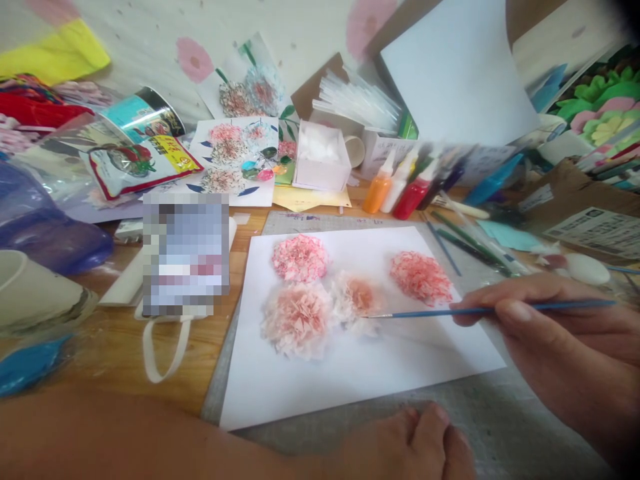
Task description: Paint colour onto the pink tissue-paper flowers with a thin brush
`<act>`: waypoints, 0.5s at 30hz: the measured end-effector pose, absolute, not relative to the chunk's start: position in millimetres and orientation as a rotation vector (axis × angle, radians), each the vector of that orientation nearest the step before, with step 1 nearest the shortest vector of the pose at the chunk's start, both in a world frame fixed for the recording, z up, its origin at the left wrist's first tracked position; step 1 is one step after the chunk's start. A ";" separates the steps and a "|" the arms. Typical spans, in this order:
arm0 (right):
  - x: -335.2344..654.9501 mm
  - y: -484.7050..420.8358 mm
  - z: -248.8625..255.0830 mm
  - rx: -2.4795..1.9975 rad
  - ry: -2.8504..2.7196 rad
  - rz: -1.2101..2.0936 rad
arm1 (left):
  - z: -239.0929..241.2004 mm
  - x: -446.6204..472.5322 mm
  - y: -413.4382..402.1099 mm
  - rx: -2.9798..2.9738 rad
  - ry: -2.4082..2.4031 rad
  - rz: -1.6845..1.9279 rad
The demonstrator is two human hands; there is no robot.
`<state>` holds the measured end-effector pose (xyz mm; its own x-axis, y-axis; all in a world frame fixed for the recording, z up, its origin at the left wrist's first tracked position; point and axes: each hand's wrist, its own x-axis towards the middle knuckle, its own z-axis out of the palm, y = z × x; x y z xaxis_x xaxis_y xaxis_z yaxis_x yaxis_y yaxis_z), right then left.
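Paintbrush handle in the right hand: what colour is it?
Blue, seen in the head view: paintbrush, right hand.

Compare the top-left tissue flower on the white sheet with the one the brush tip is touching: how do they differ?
The top-left flower is speckled strong pink all over; the brushed flower is pale, nearly white, with peach-pink only at its centre. The top-left flower lies apart from the brush held in the right hand, whose tip meets the brushed flower's lower edge. The top-left one looks rounder and more compact. Both are ruffled tissue rosettes on the white sheet.
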<state>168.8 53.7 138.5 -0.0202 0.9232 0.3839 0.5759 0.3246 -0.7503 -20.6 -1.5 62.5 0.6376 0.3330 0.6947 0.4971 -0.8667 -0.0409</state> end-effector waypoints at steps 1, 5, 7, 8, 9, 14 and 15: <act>168.8 53.9 138.4 -1.366 -1.710 0.492 | 63.1 -22.1 -0.8 -2.682 -0.656 -0.942; 168.4 55.0 137.2 -1.362 -1.689 0.512 | 67.3 -25.7 3.3 -2.783 -0.635 -0.778; 168.0 55.8 136.7 -1.364 -1.686 0.512 | 67.6 -25.3 3.9 -2.805 -0.634 -0.749; 167.9 56.1 136.6 -1.372 -1.686 0.510 | 66.8 -24.6 3.5 -2.805 -0.630 -0.745; 167.7 56.3 136.7 -1.376 -1.684 0.509 | 65.5 -23.5 2.6 -2.793 -0.626 -0.766; 166.5 54.6 140.0 -1.367 -1.647 0.519 | 59.4 -15.8 -1.6 -2.508 -0.731 -1.320; 166.4 54.1 140.9 -1.366 -1.642 0.518 | 60.2 -14.4 -1.5 -2.468 -0.750 -1.381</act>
